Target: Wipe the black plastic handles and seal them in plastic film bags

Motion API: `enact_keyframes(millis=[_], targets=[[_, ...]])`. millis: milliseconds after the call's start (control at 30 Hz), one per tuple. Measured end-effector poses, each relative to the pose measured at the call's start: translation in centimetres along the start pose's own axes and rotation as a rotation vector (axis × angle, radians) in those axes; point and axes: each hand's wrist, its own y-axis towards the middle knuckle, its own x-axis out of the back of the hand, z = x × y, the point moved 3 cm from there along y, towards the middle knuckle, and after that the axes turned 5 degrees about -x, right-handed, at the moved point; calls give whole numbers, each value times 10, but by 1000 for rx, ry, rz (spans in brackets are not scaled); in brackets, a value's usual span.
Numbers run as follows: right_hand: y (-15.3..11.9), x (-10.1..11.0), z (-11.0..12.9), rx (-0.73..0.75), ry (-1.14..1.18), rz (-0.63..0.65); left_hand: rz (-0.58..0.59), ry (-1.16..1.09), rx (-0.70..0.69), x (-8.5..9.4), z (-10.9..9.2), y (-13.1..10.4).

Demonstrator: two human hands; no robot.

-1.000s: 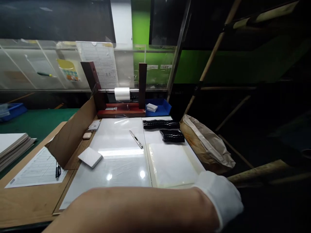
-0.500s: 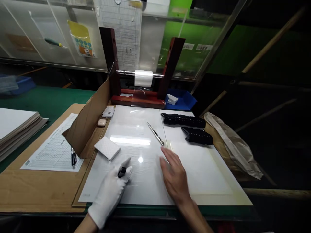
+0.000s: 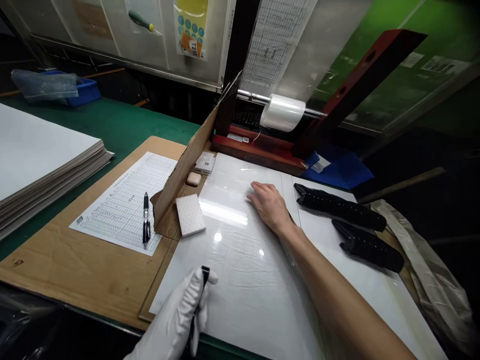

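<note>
My left hand [image 3: 183, 305], in a white glove, is closed around a slim black piece [image 3: 205, 274]. One end of it sticks out above the thumb; its kind is not clear. My bare right hand [image 3: 269, 204] reaches over the glossy white sheet [image 3: 240, 280], fingers apart and slightly bent, with nothing visible in them. Beneath its wrist shows a bit of the silver pen [image 3: 291, 219], the rest hidden. A white patterned block [image 3: 190, 215] lies left of the right hand. Two rows of black parts [image 3: 339, 205] rest on the right side.
Behind the sheet stands a red-brown frame [image 3: 258, 152] with a clear film roll [image 3: 283, 112]. A cardboard flap [image 3: 187, 162] rises at the left, beside a printed form [image 3: 123, 200] with pens [image 3: 146, 220]. A blue tray [image 3: 341, 172] sits at the back right, a board stack [image 3: 48, 165] far left.
My right hand has moved forward over the sheet and now covers most of the silver pen. The left hand, still holding the black piece, has turned. The view has swung left and tilted.
</note>
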Motion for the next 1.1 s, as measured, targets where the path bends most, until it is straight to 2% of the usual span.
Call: enact_keyframes(millis=[100, 200, 333, 400, 533, 600, 700, 767, 833, 867, 933, 1000, 1033, 1100], targets=[[26, 4, 9, -19, 19, 67, 81, -81, 65, -8, 1, 2], [7, 13, 23, -20, 80, 154, 33, -4, -13, -8, -9, 2], [-71, 25, 47, 12, 173, 241, -86, 401, -319, -14, -37, -4], [-116, 28, 60, 14, 202, 245, -66, 498, -432, -27, -52, -5], [-190, 31, 88, 10, 247, 213, 81, 384, -479, -70, -76, 10], [-217, 31, 99, 23, 273, 206, 97, 383, -485, -88, -82, 24], [-243, 31, 109, 53, 298, 190, 62, 472, -495, -93, -76, 42], [-251, 34, 111, 49, 302, 167, 34, 545, -497, -83, -61, 45], [-251, 40, 110, 29, 313, 155, 61, 603, -529, -66, -41, 37], [-248, 45, 109, 18, 324, 154, 122, 627, -561, -58, -32, 31], [-240, 57, 108, 4, 368, 159, 368, 697, -672, -47, -17, 16], [-230, 70, 105, -16, 447, 152, 562, 785, -777, -42, -10, 2], [-225, 76, 102, -38, 508, 163, 609, 814, -805, -42, -11, -3], [-215, 84, 94, -109, 656, 227, 567, 819, -799, -45, -18, -4]])
